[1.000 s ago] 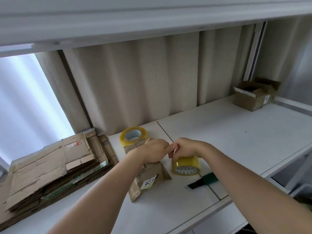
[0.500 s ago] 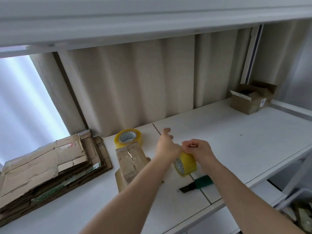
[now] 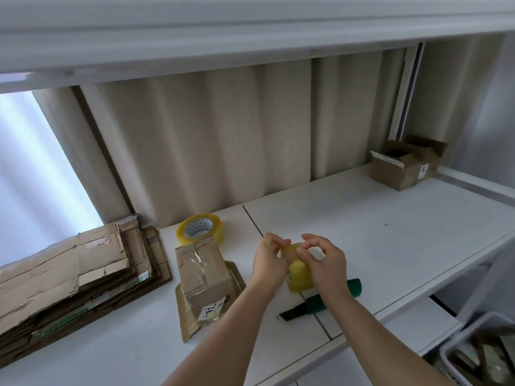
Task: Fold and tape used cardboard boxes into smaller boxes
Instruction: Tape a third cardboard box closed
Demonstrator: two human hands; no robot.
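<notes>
yellow tape roll (image 3: 299, 277) gripped between both hands, left (image 3: 269, 260) and right (image 3: 324, 263), beside the taped cardboard box (image 3: 204, 282).

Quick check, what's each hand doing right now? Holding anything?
Left hand: fingers curled, gripping the yellow tape roll from its left side.
Right hand: pinching at the top of the same roll, apparently picking at the tape end.

The hands hide most of the yellow tape roll (image 3: 299, 277). The right arm covers the middle of the green-handled knife (image 3: 315, 303). The picture's left edge cuts the flat cardboard stack (image 3: 69, 271).
</notes>
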